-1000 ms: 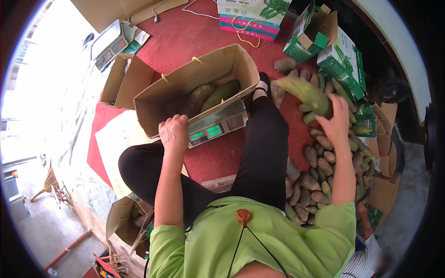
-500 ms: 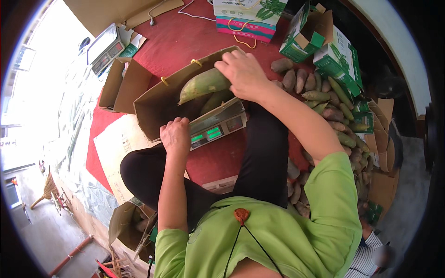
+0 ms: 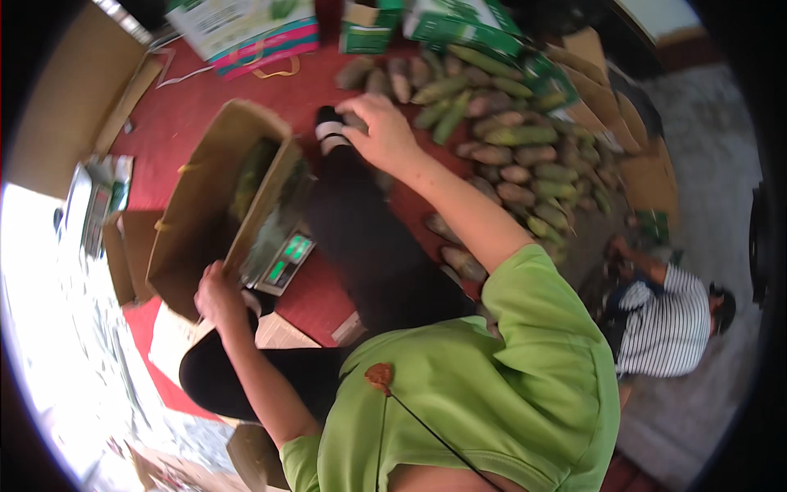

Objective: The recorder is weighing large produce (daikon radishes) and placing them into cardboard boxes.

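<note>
I sit on a red mat with my legs in black trousers stretched out. My left hand (image 3: 218, 293) grips the near edge of an open cardboard box (image 3: 190, 238) that stands on a scale (image 3: 284, 262) with a green display. Green mangoes (image 3: 249, 175) lie inside the box. My right hand (image 3: 382, 131) reaches out past my foot, fingers spread and holding nothing, at the near edge of a pile of green and brownish mangoes (image 3: 508, 139) on the floor.
Green cartons (image 3: 459, 16) and a pink and green paper bag (image 3: 246, 29) stand at the far side. Another scale (image 3: 95, 205) lies far left. A person in a striped shirt (image 3: 664, 324) crouches at the right beside folded cardboard (image 3: 648, 176).
My right hand carried a mango from the pile into the box, let it go, and has come back empty to the pile. My left hand has stayed on the box.
</note>
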A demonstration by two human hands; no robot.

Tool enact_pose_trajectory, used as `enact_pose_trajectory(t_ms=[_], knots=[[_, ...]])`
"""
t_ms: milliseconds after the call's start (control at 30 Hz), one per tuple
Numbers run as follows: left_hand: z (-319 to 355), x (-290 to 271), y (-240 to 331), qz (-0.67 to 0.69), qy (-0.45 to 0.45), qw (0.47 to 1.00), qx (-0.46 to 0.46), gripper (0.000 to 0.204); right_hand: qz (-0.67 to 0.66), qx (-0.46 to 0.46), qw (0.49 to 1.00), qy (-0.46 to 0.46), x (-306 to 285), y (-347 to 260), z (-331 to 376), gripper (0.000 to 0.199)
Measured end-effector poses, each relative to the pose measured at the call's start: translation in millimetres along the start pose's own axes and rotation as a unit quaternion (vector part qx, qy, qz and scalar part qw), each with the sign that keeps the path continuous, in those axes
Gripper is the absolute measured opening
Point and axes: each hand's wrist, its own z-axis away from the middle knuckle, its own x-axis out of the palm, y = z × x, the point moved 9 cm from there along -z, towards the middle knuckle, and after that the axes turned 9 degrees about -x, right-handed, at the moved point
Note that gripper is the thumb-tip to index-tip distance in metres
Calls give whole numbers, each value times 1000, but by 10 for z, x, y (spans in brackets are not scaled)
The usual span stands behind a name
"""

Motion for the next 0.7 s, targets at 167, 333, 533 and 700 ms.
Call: enact_pose_trajectory(t_ms=[167,333,533,700], knots=[[22,-22,62,11,-4,1000,6,14,-7,226,973,-49,0,1198,1756,24],[9,15,102,12,12,999,35,16,51,491,858,-140,-319,1868,3490,28],[-36,99,-12,60,-17,998,26,22,123,575,796,-144,-904,2023,4352,26],[-122,215,-95,78,-38,996,17,22,179,599,775,-92,-1122,2331,4806,26]])
